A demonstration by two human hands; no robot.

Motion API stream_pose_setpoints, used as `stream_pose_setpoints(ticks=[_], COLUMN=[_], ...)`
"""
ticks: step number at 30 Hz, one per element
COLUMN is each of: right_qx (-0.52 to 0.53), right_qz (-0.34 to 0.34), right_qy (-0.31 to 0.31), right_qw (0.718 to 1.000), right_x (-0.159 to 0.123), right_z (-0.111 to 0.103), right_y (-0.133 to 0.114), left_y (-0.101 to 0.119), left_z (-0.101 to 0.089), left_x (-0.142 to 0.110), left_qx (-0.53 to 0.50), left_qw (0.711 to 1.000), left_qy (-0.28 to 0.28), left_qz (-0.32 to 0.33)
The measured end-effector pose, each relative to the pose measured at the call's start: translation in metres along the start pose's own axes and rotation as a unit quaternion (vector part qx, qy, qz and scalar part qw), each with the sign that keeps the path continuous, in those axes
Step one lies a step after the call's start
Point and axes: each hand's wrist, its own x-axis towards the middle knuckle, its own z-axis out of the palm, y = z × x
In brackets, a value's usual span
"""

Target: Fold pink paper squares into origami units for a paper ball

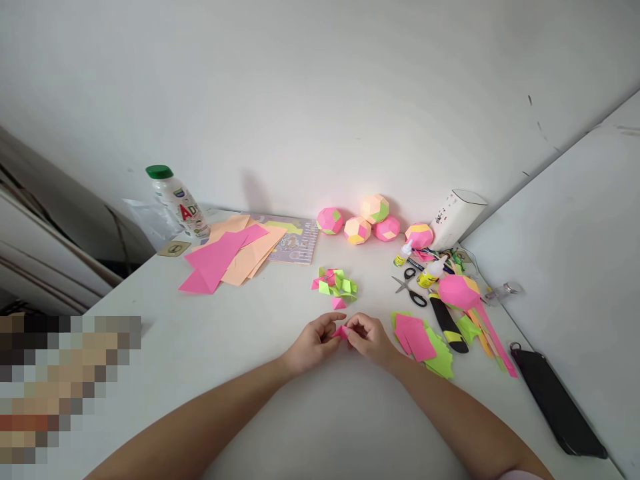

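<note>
A small pink folded paper piece (341, 332) is pinched between my two hands near the middle of the table. My left hand (316, 339) grips its left side between thumb and fingers, the index finger reaching over it. On its right side, the fingertips of my right hand (369, 337) close on the same piece. Just beyond my hands lies a heap of folded green and pink paper pieces (340, 285), with one pink folded piece (339, 303) at its near edge. Pink and green paper squares (417, 339) lie to the right of my right hand.
Scissors (411, 288), glue bottles (431, 272) and a yellow-black cutter (449, 323) lie at the right. Several paper balls (357, 230) stand by the wall. Large paper sheets (230, 257) and a white bottle (180, 203) are at the left; a black phone (557, 400) lies far right.
</note>
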Motion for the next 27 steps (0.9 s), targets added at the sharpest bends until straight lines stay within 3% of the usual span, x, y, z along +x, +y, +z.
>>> stream_pose_setpoints(ticks=[3, 10, 15, 21, 27], right_qx=[0.012, -0.007, -0.084, -0.076, -0.108], right_qz=[0.005, -0.003, -0.066, -0.094, -0.187], right_qy=[0.000, -0.020, -0.028, -0.009, 0.002], right_qw=[1.000, 1.000, 0.994, 0.993, 0.977], right_x=[-0.0007, -0.0014, -0.0012, -0.0033, -0.0003], right_z=[-0.0015, -0.0021, 0.0022, 0.0022, 0.0018], right_y=[-0.0020, -0.0066, -0.0041, -0.0019, -0.0027], left_y=[0.0010, 0.0066, 0.0029, 0.0020, 0.0041], left_z=[0.0009, -0.0002, -0.0022, -0.0020, -0.0017], left_x=[0.0013, 0.0026, 0.0042, 0.0060, 0.0044], left_qx=[-0.010, -0.042, -0.088, -0.095, -0.064], left_qw=[0.999, 0.997, 0.995, 0.993, 0.995], left_qy=[0.032, 0.013, 0.027, 0.057, 0.059], left_qz=[0.009, -0.058, -0.044, -0.042, -0.051])
